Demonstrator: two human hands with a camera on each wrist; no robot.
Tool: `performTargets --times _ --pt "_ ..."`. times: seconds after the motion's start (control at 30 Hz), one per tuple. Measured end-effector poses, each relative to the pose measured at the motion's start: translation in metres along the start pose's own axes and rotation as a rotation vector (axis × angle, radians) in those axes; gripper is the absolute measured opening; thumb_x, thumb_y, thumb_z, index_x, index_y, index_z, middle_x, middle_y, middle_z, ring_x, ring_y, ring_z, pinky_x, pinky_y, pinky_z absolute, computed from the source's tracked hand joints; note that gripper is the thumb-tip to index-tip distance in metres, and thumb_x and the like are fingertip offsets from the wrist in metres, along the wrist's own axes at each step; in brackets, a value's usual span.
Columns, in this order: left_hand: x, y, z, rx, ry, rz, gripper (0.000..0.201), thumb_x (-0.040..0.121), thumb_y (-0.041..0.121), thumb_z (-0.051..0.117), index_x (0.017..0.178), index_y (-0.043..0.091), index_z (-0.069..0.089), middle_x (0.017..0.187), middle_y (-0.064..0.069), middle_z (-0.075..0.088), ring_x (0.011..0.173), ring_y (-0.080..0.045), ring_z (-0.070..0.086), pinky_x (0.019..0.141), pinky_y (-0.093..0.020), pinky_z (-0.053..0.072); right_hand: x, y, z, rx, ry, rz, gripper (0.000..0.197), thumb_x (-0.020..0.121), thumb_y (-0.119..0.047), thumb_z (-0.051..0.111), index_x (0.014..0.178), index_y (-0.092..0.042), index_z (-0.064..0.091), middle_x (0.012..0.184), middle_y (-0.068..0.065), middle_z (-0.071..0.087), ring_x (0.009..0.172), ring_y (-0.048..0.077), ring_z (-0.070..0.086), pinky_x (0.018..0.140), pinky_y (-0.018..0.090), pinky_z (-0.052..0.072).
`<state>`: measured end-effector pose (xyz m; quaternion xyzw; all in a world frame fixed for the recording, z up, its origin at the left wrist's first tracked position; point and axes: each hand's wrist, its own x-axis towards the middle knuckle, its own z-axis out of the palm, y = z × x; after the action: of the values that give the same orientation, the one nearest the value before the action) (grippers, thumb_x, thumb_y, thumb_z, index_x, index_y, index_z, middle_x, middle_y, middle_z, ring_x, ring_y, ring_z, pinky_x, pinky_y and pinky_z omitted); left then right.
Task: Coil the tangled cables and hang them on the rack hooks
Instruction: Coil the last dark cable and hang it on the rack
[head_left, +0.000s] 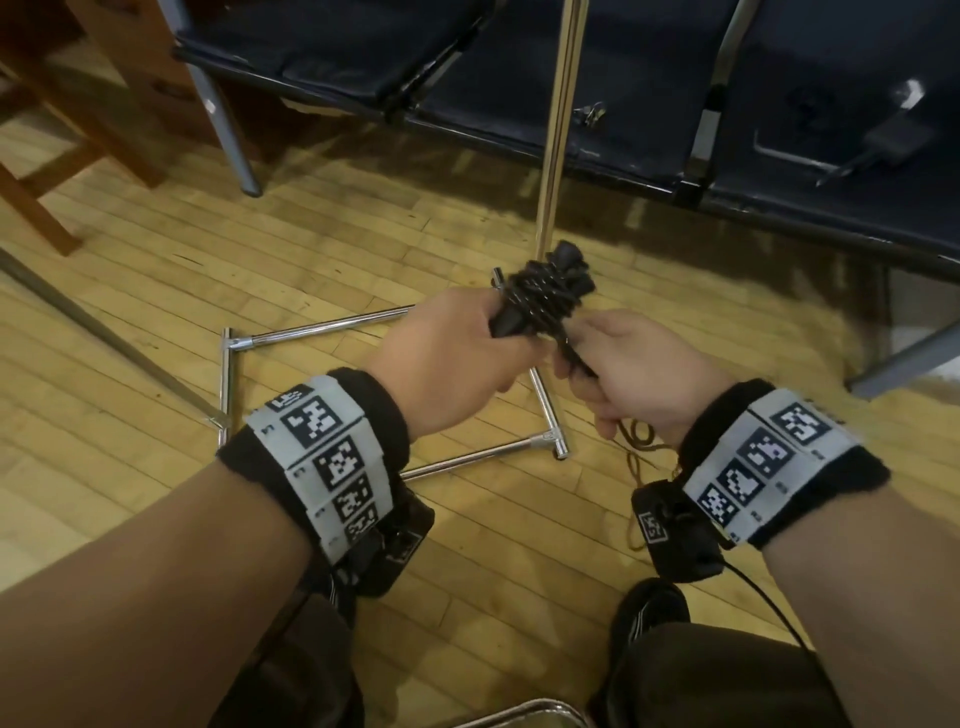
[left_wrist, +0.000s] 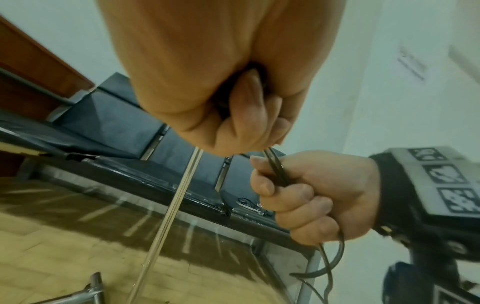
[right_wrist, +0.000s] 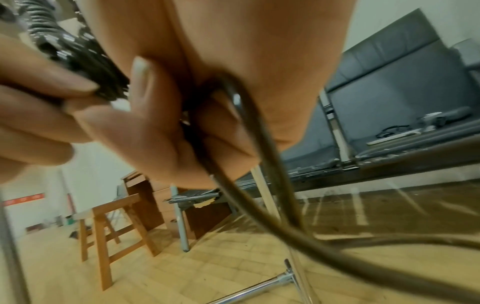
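Observation:
A black cable bundle (head_left: 545, 299), wound tight with plugs sticking out, sits between my hands above the rack base. My left hand (head_left: 467, 348) grips its lower end in a fist. My right hand (head_left: 613, 364) holds the loose cable strand (head_left: 571, 353) that leads off the bundle; the rest of the strand (head_left: 636, 452) hangs below that hand toward the floor. In the right wrist view the strand (right_wrist: 259, 174) runs out of my curled fingers (right_wrist: 161, 123) beside the bundle (right_wrist: 85, 61). The left wrist view shows my right hand (left_wrist: 309, 195) fisted round the cable (left_wrist: 278, 170).
The chrome rack pole (head_left: 556, 135) rises just behind the bundle from a square chrome base (head_left: 311, 332) on the wood floor. Dark bench seats (head_left: 779, 104) line the back, with wooden furniture (head_left: 62, 130) at the left. My knees and shoe (head_left: 649, 613) are below.

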<state>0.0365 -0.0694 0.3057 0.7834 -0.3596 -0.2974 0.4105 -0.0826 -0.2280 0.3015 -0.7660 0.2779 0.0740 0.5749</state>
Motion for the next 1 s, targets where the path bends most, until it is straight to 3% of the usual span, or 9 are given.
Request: performTargets --times 0.13,0.23,0.4,0.57,0.67,0.73,0.87,0.93,1.0 --pt "0.012 -0.014 -0.012 -0.004 0.185 -0.187 0.012 0.099 0.033 0.067 0.090 0.026 0.067 0.059 0.010 0.062 0.042 -0.001 0.052 0.045 -0.022 0.043 -0.005 -0.011 0.016 -0.249 -0.041 -0.087 0.038 0.110 -0.042 0.039 0.096 -0.017 0.065 0.060 -0.005 0.045 0.048 0.011 0.043 0.044 0.028 0.045" --pt "0.017 -0.017 -0.021 0.181 0.230 -0.260 0.015 0.100 0.030 0.063 0.086 0.024 0.063 0.066 0.007 0.065 0.055 -0.011 0.061 0.047 -0.026 0.043 -0.011 -0.020 0.027 -0.546 -0.098 -0.214 0.030 0.108 -0.040 0.045 0.101 -0.023 0.068 0.072 0.000 0.063 0.057 0.013 0.055 0.051 0.028 0.048" --pt "0.012 -0.018 0.001 0.782 -0.148 -0.312 0.007 0.105 0.019 0.055 0.102 0.014 0.060 0.083 0.001 0.056 0.072 -0.014 0.055 0.062 -0.026 0.040 -0.019 -0.028 0.033 -0.788 -0.165 -0.333 0.025 0.104 -0.042 0.052 0.087 -0.029 0.066 0.074 -0.007 0.061 0.067 0.007 0.059 0.061 0.029 0.049" --pt "-0.007 -0.008 0.028 0.861 -0.533 -0.097 0.021 0.106 0.030 0.058 0.118 0.016 0.068 0.096 0.003 0.064 0.091 -0.017 0.065 0.074 -0.027 0.044 -0.021 -0.021 0.008 -0.587 -0.084 -0.296 0.027 0.082 -0.058 0.066 0.083 -0.032 0.072 0.079 -0.011 0.067 0.077 0.001 0.061 0.069 0.029 0.051" --pt "-0.009 0.005 0.011 0.700 -0.550 -0.010 0.011 0.102 0.037 0.066 0.107 0.027 0.069 0.087 0.009 0.068 0.077 -0.004 0.063 0.064 -0.020 0.043 -0.020 -0.013 -0.011 -0.343 -0.039 -0.233 0.046 0.069 -0.068 0.067 0.085 -0.026 0.073 0.082 0.001 0.071 0.072 0.015 0.064 0.068 0.038 0.055" --pt "-0.006 0.008 -0.006 0.527 -0.439 0.010 0.006 0.098 0.039 0.071 0.095 0.034 0.070 0.078 0.012 0.070 0.066 0.001 0.061 0.058 -0.015 0.040 -0.016 -0.006 -0.016 -0.181 -0.006 -0.173 0.053 0.079 -0.067 0.059 0.091 -0.017 0.073 0.081 0.014 0.068 0.068 0.028 0.061 0.067 0.042 0.053" --pt "-0.005 0.005 -0.020 0.058 -0.354 -0.003 0.008 0.090 0.035 0.079 0.088 0.030 0.075 0.067 0.009 0.069 0.050 -0.002 0.055 0.045 -0.015 0.040 -0.006 0.003 -0.005 0.040 -0.010 -0.015 0.025 0.106 -0.027 0.051 0.113 -0.010 0.068 0.077 0.002 0.061 0.054 0.015 0.047 0.055 0.033 0.042" --pt "-0.003 0.002 -0.024 -0.149 -0.289 -0.061 0.008 0.088 0.031 0.080 0.083 0.027 0.076 0.062 0.004 0.064 0.046 -0.009 0.049 0.040 -0.020 0.037 -0.002 0.002 0.004 0.058 -0.039 0.008 0.036 0.109 -0.031 0.045 0.111 0.000 0.065 0.073 0.006 0.049 0.053 0.014 0.039 0.053 0.033 0.040" --pt "0.003 -0.004 -0.029 -0.152 -0.153 -0.131 0.014 0.091 0.026 0.079 0.079 0.024 0.073 0.055 0.006 0.061 0.042 -0.008 0.046 0.038 -0.020 0.036 0.000 -0.002 0.012 0.045 -0.048 -0.020 0.043 0.109 -0.040 0.042 0.100 -0.005 0.065 0.069 0.003 0.044 0.053 0.014 0.039 0.051 0.031 0.040"
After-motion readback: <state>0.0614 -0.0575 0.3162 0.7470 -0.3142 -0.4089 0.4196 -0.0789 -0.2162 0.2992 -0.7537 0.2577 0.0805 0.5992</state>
